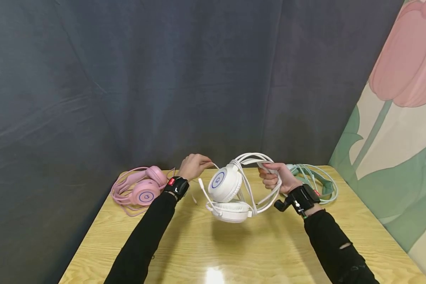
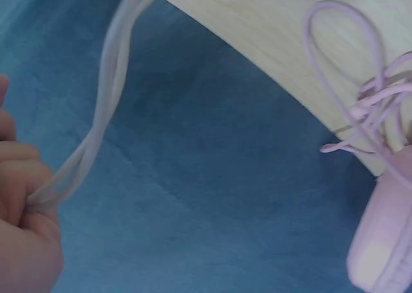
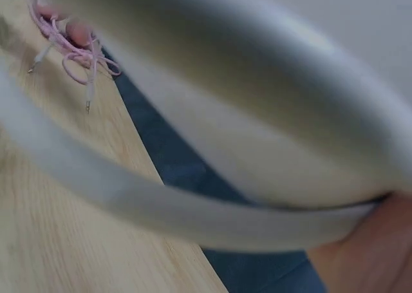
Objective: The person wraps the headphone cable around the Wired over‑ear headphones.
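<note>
A white headset (image 1: 227, 185) with round ear cups and a thin microphone arm is held over the table, its white cable (image 2: 112, 80) wound in loops about the headband. My right hand (image 1: 278, 176) grips the headband together with the cable loops on the right side. On the other side my left hand (image 1: 194, 166) pinches a doubled length of the cable, which runs from its fingers toward the upper ear cup. In the right wrist view the white band fills much of the picture, close to the camera.
A pink headset (image 1: 145, 191) with coiled cable lies at the table's left, near my left forearm; its plugs show in the right wrist view. Behind my right wrist lies a green headset (image 1: 326, 187). The wooden table (image 1: 213, 244) ends at a dark curtain (image 1: 198, 79).
</note>
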### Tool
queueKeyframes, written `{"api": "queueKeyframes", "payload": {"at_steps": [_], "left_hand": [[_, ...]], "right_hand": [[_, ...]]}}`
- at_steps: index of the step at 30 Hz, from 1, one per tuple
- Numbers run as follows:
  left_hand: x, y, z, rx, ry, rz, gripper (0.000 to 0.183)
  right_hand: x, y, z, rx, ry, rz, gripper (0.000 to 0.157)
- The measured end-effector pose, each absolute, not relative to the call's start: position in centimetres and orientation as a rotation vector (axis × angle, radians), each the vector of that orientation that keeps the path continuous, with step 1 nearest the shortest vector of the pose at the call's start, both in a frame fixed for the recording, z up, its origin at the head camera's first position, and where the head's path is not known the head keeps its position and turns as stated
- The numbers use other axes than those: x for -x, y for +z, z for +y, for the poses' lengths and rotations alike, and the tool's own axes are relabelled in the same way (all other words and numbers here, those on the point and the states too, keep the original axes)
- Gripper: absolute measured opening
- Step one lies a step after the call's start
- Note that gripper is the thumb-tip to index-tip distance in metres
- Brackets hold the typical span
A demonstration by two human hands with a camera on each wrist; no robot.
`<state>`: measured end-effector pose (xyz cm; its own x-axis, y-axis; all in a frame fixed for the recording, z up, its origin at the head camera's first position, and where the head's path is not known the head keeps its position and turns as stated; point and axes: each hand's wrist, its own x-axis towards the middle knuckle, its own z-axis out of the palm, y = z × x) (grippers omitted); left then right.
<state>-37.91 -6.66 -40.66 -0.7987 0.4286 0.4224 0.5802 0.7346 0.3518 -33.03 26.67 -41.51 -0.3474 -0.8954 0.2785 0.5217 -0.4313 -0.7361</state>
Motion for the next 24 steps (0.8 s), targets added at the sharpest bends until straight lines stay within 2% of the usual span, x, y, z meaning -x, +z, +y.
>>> {"api": "queueKeyframes", "payload": {"at_steps": [13,24], "left_hand": [[36.8,-38.1,-5.4,0.873,-0.609,-2.559,0.014],[35.8,-35.5,-5.6,0.955,-0.529,-2.526,0.015]], "right_hand": [[32.7,-41.2,24.8,0.696,-1.798,1.025,0.049],[32.6,-40.5,25.0,0.428,-1.853,1.477,0.036]]}}
